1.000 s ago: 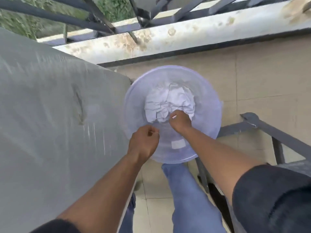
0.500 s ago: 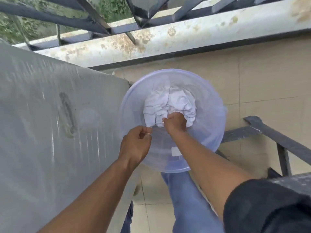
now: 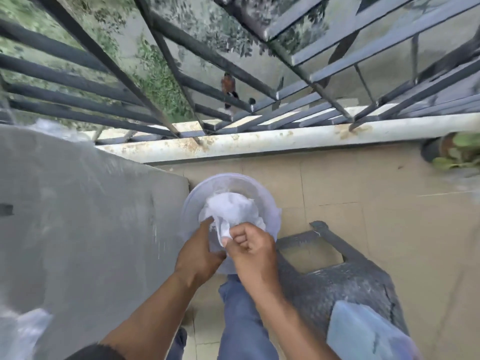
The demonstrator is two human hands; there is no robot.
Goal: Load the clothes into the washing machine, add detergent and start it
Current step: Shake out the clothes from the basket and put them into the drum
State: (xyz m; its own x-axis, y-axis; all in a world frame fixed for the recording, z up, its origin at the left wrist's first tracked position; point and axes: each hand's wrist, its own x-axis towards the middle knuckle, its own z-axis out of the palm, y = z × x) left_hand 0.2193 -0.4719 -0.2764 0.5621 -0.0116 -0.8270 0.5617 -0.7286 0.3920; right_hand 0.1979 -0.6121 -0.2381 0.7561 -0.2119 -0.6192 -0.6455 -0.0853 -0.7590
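In the head view, a pale translucent plastic basin [image 3: 270, 201] sits on the tiled balcony floor [image 3: 363, 183], just beside the corner of a large grey covered surface [image 3: 85, 216] that fills the left side. A bundle of white clothes [image 3: 233, 210] lies inside the basin. The right hand [image 3: 250, 252] is over the basin's near rim with its fingers [image 3: 242, 236] curled tight, pinching a fold of the white cloth between thumb and forefinger. The left hand [image 3: 198, 252] is just beside it, touching it; its forefinger is stretched forward onto the near edge of the cloth, and whether its other fingers hold anything cannot be told. Blue-jeaned legs [image 3: 241, 320] show below the hands. To the right stands a dark grey stool [image 3: 345, 284] with a light blue object [image 3: 363, 333] resting on it. A stained white ledge [image 3: 259, 141] and black metal railing [image 3: 207, 87] cross the top, with a potted plant [image 3: 452, 152] at the far right.
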